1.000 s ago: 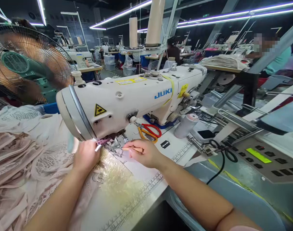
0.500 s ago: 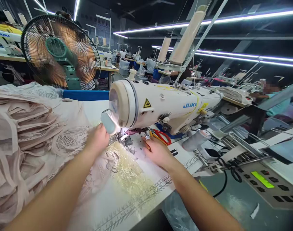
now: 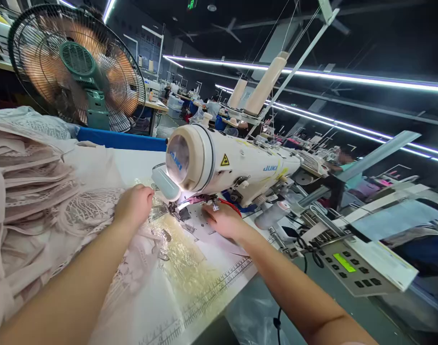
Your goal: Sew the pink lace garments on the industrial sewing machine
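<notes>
A white sewing machine [image 3: 240, 165] with a lamp at its head stands before me. To the left of the needle area, my left hand [image 3: 132, 207] is closed, its fingers curled on the edge of a pale pink lace garment [image 3: 93, 206]. My right hand [image 3: 222, 219] rests on the machine bed right of the needle, palm down, with fingers reaching toward the presser foot; they are partly hidden, and I see nothing held. Beside it shows a red scissor handle [image 3: 230, 207]. Cream glossy film [image 3: 183, 254] covers the bed in front.
Stacked pink lace garments [image 3: 35, 177] fill the left of the table. Behind stands a large fan [image 3: 78, 67]. A printed ruler [image 3: 204, 292] runs along the front edge. At right are a grey thread cone [image 3: 272, 214] and a control box [image 3: 355, 268]. A person sits farther back.
The view has swung and tilted. My left hand has drawn slightly left from the machine head. My right hand has moved in toward the needle, covering more of the red scissors.
</notes>
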The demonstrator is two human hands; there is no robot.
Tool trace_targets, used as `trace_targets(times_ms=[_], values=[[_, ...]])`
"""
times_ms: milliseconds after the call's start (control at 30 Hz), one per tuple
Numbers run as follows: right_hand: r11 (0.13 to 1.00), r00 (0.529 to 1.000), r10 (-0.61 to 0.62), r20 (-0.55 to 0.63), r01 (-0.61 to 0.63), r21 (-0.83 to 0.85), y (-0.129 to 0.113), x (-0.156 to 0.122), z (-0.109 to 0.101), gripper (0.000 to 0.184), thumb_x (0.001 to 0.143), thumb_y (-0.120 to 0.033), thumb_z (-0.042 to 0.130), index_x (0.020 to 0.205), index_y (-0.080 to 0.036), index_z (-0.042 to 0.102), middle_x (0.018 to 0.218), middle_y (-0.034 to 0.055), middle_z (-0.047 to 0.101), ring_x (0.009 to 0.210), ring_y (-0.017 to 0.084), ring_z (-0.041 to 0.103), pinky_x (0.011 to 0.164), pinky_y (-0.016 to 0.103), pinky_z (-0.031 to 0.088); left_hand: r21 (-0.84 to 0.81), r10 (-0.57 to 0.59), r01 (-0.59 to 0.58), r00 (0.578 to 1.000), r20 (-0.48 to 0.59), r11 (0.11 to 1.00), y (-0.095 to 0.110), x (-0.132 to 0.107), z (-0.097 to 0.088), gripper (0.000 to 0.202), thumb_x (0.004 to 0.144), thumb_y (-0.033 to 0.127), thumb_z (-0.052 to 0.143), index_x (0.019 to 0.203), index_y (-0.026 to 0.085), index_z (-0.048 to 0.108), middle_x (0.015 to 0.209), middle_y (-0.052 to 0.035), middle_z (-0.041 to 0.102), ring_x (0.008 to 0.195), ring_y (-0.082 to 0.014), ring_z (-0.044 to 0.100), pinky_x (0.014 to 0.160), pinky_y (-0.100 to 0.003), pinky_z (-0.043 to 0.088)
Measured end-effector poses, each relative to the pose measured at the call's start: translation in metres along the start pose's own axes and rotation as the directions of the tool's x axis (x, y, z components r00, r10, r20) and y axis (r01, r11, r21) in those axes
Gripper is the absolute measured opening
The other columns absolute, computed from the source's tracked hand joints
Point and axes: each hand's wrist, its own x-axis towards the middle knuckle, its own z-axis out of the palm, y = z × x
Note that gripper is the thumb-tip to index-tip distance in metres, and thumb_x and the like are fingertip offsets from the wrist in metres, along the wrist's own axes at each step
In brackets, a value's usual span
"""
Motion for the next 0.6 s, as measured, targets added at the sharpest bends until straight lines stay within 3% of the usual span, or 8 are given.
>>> trace_targets(times_ms=[100,300,600], values=[[1.000,1.000,-0.015,-0.026,0.015,-0.010,-0.0008,-0.0020,0.0015,0.035,0.089,-0.028,0.045,0.119,-0.020,0.060,0.112,0.0113,0.059,0.099,0.022,0.057,0.083,0.027,0.042,0.011,-0.036,0.035,0.999,0.019,0.999,0.0025,-0.0008,-0.0028,0.036,0.084,0.022,0.032,0.099,0.021,0.065,0.096,-0.0085,0.064,0.080,-0.0220,0.061,0.054,-0.029,0.035],[0.999,0.995,-0.039,-0.087,0.038,-0.013,0.0019,-0.0026,0.0056,0.033,0.088,-0.027,0.047,0.116,-0.020,0.062,0.109,0.0106,0.060,0.095,0.020,0.058,0.079,0.026,0.042,0.013,-0.090,0.090,0.995,0.032,0.996,0.0044,-0.0009,-0.0067,0.038,0.085,0.024,0.031,0.105,0.023,0.063,0.081,-0.0082,0.067,0.075,-0.0247,0.061,0.052,-0.030,0.030],[1.000,0.997,-0.026,-0.066,0.027,0.011,0.0006,-0.0012,0.0035,0.033,0.090,-0.029,0.044,0.117,-0.021,0.062,0.107,0.0096,0.060,0.098,0.020,0.057,0.084,0.026,0.040,-0.049,-0.103,0.101,0.994,-0.039,0.994,0.0027,-0.0011,-0.0057,0.038,0.084,0.025,0.031,0.105,0.022,0.063,0.087,-0.0096,0.068,0.082,-0.0272,0.062,0.056,-0.031,0.033]])
